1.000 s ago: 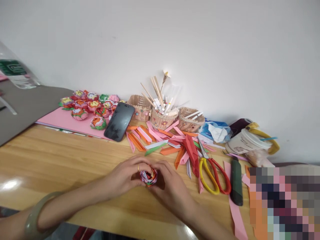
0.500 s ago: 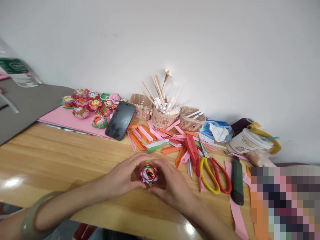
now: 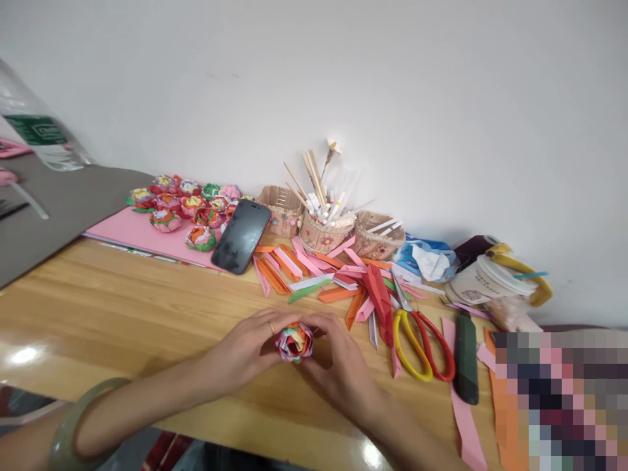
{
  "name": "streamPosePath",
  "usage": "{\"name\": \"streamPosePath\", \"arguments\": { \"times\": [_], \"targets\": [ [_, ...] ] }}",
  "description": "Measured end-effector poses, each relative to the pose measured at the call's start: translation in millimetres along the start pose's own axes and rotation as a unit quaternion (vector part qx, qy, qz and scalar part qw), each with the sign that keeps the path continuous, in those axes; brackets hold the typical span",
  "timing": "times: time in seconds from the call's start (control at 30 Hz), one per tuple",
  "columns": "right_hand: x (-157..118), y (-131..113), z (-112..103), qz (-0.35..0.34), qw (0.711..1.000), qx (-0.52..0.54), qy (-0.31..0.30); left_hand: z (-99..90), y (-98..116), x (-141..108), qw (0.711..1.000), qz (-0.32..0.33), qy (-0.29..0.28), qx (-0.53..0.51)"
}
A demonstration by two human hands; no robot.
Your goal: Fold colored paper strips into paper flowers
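Observation:
Between my two hands is a small folded paper flower (image 3: pixel 294 343), with pink, white, orange, yellow and green petals facing up. My left hand (image 3: pixel 255 343) curls round its left side, thumb below and fingers above. From the right, my right hand (image 3: pixel 333 350) holds it the same way, the fingertips at its top edge. Folded paper strips (image 3: pixel 314 271) in pink, orange, red, white and green lie in a loose heap beyond my hands. Scissors (image 3: pixel 415 333) with a yellow and a red handle lie just right of my right hand.
Finished paper flowers (image 3: pixel 200 238) sit on a pink sheet (image 3: pixel 118 227) at the left, beside a black phone (image 3: pixel 241 235). Small decorated baskets (image 3: pixel 328 237) with sticks stand against the wall. A dark green cutter (image 3: pixel 466 360), tissue pack (image 3: pixel 426 258) and paper cup (image 3: pixel 485 281) are right.
The flower has tipped slightly between my hands, so its centre and petals show from another angle. Both hands keep their hold. The view has shifted a little.

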State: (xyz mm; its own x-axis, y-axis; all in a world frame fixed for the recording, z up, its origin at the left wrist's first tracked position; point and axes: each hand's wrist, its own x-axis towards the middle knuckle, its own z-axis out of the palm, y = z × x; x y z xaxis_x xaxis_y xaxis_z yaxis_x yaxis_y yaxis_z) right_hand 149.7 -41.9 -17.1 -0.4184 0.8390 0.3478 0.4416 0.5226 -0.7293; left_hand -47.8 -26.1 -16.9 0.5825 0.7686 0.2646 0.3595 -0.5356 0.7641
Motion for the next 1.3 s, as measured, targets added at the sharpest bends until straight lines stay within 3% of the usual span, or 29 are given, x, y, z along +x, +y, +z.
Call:
{"name": "streamPosePath", "arguments": {
  "times": [0.27, 0.5, 0.67, 0.9, 1.07, 1.17, 1.3],
  "targets": [
    [0.8, -5.6, -5.0, 0.067, 0.997, 0.048, 0.017, 2.1, -4.5, -4.6, 0.996, -0.034, 0.067, -0.048],
    [-4.5, 5.8, 1.8, 0.032, 0.999, -0.007, 0.009, 0.5, -8.2, -1.0, 0.996, -0.016, 0.078, -0.05],
    [-2.8, 5.1, 1.5, 0.023, 1.0, -0.012, -0.01, -0.2, -3.3, -0.9, 0.987, -0.096, 0.047, -0.122],
    [-1.4, 3.6, 1.2, 0.067, 0.997, 0.05, -0.006, -9.7, 2.9, -2.0, 0.988, -0.089, 0.054, -0.11],
    [-2.5, 3.4, 0.0, 0.086, 0.995, 0.039, -0.01, -42.1, -6.2, -16.8, 0.98, -0.108, 0.163, -0.04],
    [-1.8, 2.2, -0.1, 0.099, 0.994, 0.021, -0.033, -80.0, -25.6, -33.8, 0.953, -0.168, 0.253, 0.022],
    [-0.6, 2.6, 0.8, 0.109, 0.993, 0.002, -0.046, -138.9, -67.4, -56.4, 0.899, -0.258, 0.334, 0.119]
  ]
}}
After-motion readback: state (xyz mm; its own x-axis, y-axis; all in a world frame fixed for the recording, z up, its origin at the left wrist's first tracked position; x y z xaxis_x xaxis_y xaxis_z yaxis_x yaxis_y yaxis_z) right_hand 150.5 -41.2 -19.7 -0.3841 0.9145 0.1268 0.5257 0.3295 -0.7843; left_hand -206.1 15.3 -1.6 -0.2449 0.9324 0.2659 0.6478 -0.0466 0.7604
